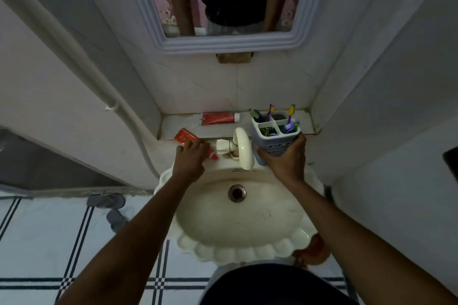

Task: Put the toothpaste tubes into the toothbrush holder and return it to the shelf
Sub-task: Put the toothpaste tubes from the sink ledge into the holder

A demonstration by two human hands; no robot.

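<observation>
Currently left hand (189, 156) clamps near toothpaste tube (193, 142); right hand (285, 156) grips toothbrush holder (273, 135) over sink (238, 218). Risk: holder tilts, toothbrushes (290, 116) spill; compartments crowded, tube may jam.

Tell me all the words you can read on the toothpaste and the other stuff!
None can be read.
Toothpaste tube on the shelf: white marks, too blurred.
Toothpaste tube in the left hand: print too small.
Toothbrush holder: no writing visible.

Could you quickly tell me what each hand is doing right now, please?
Left hand: closed on a red toothpaste tube.
Right hand: holding the pale blue plastic toothbrush holder.
</observation>
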